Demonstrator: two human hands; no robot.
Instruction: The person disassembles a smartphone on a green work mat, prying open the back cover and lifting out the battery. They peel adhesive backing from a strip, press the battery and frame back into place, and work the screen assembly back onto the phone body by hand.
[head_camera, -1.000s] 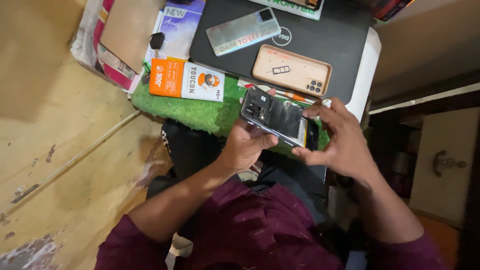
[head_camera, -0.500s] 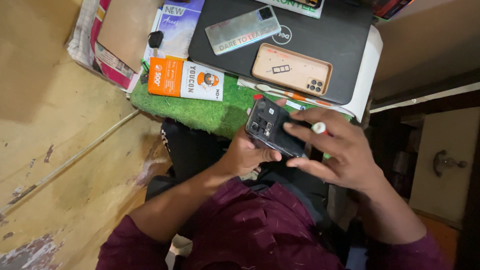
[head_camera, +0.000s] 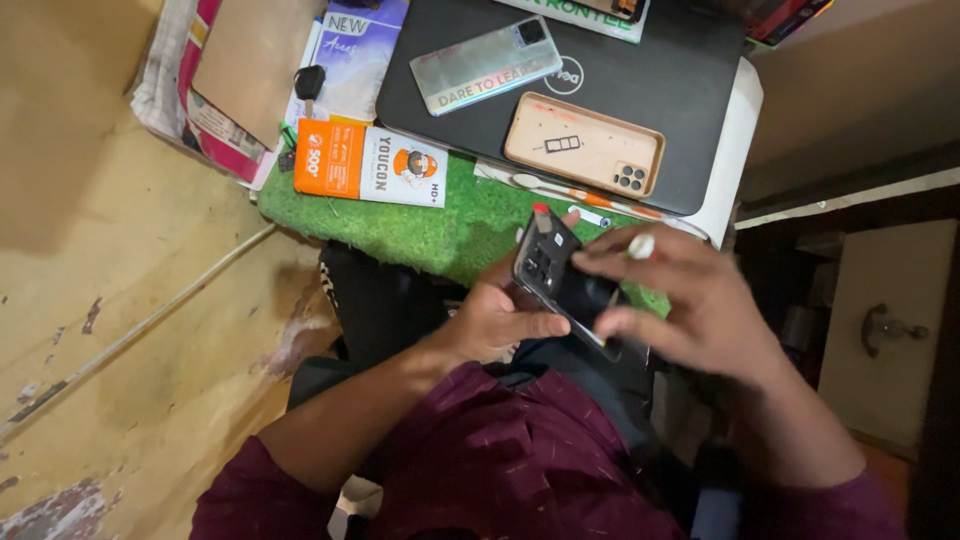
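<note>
We hold the dark phone (head_camera: 560, 285) above our lap, near the green mat (head_camera: 420, 225). It looks thin, stiff, slippery and fragile; edges suit gripping best. Our left hand (head_camera: 495, 320) cradles it, our right hand (head_camera: 690, 310) pinches its top side.

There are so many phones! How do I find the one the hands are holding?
Find the black closed laptop on top, then the green grassy mat below it. At the mat's near edge, the left hand and right hand grip a dark phone. Unlike the silver phone and tan phone case lying on the laptop, it is black and held up.
</note>
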